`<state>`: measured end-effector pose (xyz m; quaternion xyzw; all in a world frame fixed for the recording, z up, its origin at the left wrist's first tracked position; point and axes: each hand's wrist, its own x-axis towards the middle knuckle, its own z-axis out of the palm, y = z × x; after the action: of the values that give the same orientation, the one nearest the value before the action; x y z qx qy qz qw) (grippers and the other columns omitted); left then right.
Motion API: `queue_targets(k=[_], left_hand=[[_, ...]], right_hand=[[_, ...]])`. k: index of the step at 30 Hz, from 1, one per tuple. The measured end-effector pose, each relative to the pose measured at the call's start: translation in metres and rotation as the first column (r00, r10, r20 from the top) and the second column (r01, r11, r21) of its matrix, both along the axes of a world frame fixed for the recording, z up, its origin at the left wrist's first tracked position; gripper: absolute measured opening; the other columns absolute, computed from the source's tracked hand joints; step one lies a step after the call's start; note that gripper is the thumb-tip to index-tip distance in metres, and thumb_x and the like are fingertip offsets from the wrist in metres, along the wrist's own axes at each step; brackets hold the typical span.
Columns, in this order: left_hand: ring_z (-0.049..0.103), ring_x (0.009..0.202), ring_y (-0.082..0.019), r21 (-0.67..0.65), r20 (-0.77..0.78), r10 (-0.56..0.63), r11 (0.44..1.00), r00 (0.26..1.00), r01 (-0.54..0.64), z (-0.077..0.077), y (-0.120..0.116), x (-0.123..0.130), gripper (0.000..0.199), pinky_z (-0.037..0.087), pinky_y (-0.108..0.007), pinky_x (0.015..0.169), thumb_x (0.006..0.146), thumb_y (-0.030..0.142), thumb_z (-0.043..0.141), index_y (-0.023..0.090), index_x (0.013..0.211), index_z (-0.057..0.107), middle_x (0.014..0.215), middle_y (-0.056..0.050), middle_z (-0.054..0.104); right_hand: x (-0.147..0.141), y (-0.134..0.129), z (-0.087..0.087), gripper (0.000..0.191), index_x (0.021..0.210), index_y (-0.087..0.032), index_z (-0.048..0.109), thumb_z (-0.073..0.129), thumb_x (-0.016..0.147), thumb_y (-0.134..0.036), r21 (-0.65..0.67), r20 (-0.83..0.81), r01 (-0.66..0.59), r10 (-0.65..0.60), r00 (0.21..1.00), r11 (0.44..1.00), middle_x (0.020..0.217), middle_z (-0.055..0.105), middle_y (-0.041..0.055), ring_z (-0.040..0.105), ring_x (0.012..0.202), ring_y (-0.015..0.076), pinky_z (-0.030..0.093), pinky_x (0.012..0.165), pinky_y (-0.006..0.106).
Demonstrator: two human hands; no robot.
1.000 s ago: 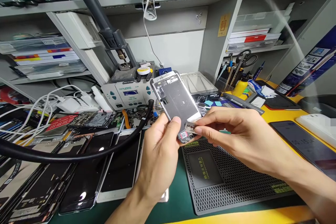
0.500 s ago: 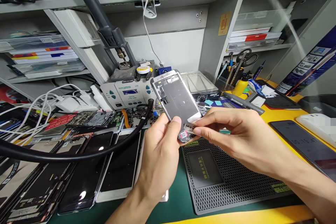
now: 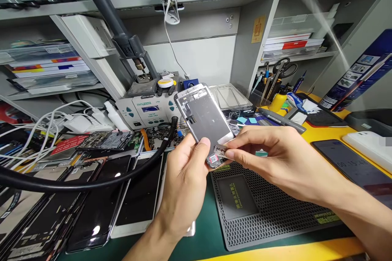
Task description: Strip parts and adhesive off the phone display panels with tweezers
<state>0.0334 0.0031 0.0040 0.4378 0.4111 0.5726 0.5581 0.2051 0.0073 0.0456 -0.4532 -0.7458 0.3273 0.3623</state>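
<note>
My left hand [image 3: 190, 179] grips the lower left of a phone screen [image 3: 208, 116], its grey metal back facing me and a flex cable on its left side. The thumb presses on the back near the bottom, beside a small red and white sticker [image 3: 213, 159]. Between the thumb and forefinger of my right hand [image 3: 269, 155] is a thin metal razor blade [image 3: 219, 149] with cut-out slots and printed letters. It lies against the lower part of the screen's back, at the end of a silvery strip. The fingers hide its right end.
Below the hands lies a black perforated mat [image 3: 275, 208]. Several phone screens [image 3: 98, 204] are lined up at left, crossed by a thick black hose [image 3: 92, 185]. A soldering station [image 3: 150, 108] stands behind. A phone with a timer [image 3: 352, 167] is at right.
The whole view has shifted slightly. Both hands keep their grip, with the blade at nearly the same spot on the screen's back.
</note>
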Motion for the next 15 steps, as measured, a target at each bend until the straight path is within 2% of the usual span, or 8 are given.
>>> queue_targets(k=[9, 15], left_hand=[[0.060, 0.064, -0.019, -0.007, 0.047, -0.041, 0.999, 0.998, 0.042, 0.0021, 0.0003, 0.0020, 0.024, 0.050, -0.033, 0.065, 0.092, 0.038, 0.064, 0.020, 0.104, 0.073, 0.068, -0.002, 0.066], [0.058, 0.062, -0.018, -0.015, 0.053, -0.016, 1.000, 0.998, 0.017, 0.0009, 0.0007, 0.0019, 0.022, 0.049, -0.032, 0.065, 0.091, 0.038, 0.065, 0.020, 0.101, 0.073, 0.064, -0.001, 0.064]], right_hand=[[0.0039, 0.0029, -0.0020, 0.018, 0.094, -0.028, 0.083, 0.068, 0.090, -0.019, -0.031, -0.042, -0.069, 0.068, 0.997, 0.997, 0.084, 0.080, -0.0050, 0.070, 0.073, 0.0124, 0.054, 0.064, 0.020], [0.0022, 0.0032, -0.0037, 0.014, 0.092, -0.027, 0.082, 0.070, 0.090, -0.021, 0.004, -0.007, -0.029, 0.029, 1.000, 1.000, 0.087, 0.080, -0.0040, 0.070, 0.075, 0.0127, 0.053, 0.066, 0.021]])
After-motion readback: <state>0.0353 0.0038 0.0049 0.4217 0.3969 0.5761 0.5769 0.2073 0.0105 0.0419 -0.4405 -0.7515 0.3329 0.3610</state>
